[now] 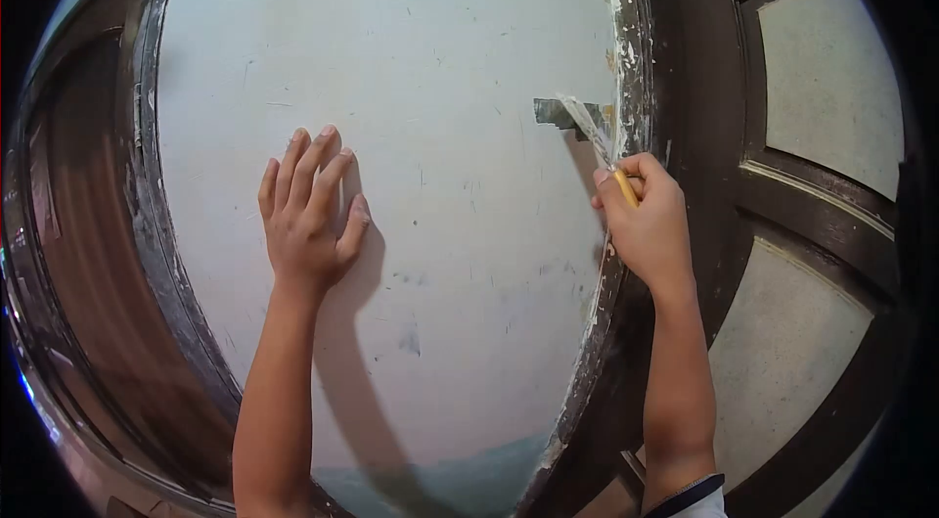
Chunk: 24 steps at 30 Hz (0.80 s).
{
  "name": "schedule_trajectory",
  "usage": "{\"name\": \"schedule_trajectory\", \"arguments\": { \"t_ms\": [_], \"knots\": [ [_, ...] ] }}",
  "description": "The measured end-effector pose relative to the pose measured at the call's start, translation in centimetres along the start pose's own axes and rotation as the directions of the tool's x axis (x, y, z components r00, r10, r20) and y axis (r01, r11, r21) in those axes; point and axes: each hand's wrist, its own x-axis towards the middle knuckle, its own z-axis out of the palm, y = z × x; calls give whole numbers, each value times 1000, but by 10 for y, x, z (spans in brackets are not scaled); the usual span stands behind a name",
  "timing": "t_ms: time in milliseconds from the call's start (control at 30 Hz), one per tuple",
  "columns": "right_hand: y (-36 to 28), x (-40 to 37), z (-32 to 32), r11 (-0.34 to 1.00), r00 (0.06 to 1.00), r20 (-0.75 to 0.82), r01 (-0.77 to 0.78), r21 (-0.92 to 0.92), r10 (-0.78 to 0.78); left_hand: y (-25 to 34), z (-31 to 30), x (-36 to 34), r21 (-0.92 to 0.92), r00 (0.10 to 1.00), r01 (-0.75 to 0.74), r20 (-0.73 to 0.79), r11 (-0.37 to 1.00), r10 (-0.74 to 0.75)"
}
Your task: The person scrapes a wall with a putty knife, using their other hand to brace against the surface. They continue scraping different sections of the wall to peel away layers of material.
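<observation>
My right hand [646, 215] is closed around the yellow handle of a scraper [587, 127]. Its long, whitish-smeared blade tilts up and left, its tip over a dark patch [556, 113] with ragged edges in the pale painted panel [430, 58]. My left hand [308, 210] is open against the panel's left half, fingers pointing up and thumb apart; whether the whole palm touches cannot be seen. Scratches and grey smudges mark the panel, and its bottom shows a green-grey band.
A dark frame edge [631, 39] with flaking white paint runs down the panel's right side. Beyond it stands a dark door [704, 78] with pale inset panels. To the left is a brown wooden panel [83, 185] in a dark frame.
</observation>
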Motion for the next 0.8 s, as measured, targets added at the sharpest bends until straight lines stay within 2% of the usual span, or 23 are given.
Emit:
{"name": "schedule_trajectory", "arguments": {
  "t_ms": [67, 100, 167, 267, 400, 500, 567, 600, 667, 800],
  "knots": [
    [-4, 1, -5, 950, 990, 94, -124, 287, 101, -1, 1, 0, -8, 1000, -5, -14, 1000, 4],
    [-1, 2, -3, 949, 990, 94, -127, 287, 103, -1, 1, 0, -8, 1000, -6, -12, 1000, 6],
    [12, 7, 7, 906, 993, 92, -100, 412, 68, -1, 0, 0, -7, 1000, -8, -9, 1000, 8],
    [28, 12, 16, 884, 990, 110, -130, 450, 89, -1, 0, 0, -9, 1000, -9, -8, 1000, 9],
    [40, 13, 22, 876, 995, 64, -98, 472, 77, -3, 0, -1, -9, 1000, -10, -4, 1000, 10],
    [40, 10, 22, 896, 1000, -19, -1, 445, 11, -2, 2, 0, 9, 1000, -4, -23, 1000, 4],
    [28, 6, 17, 923, 990, 102, -130, 361, 100, -1, 0, 0, 5, 1000, -8, -4, 1000, 8],
    [32, 5, 21, 922, 989, 104, -136, 362, 105, -1, -1, -1, 4, 1000, -10, 1, 1000, 10],
    [43, 9, 28, 934, 995, -87, 78, 348, -51, -1, 0, 0, 7, 1000, -13, -11, 1000, 13],
    [39, 8, 26, 954, 986, -121, 144, 264, -115, 0, 0, 0, -5, 1000, -1, -2, 1000, 1]
  ]
}}
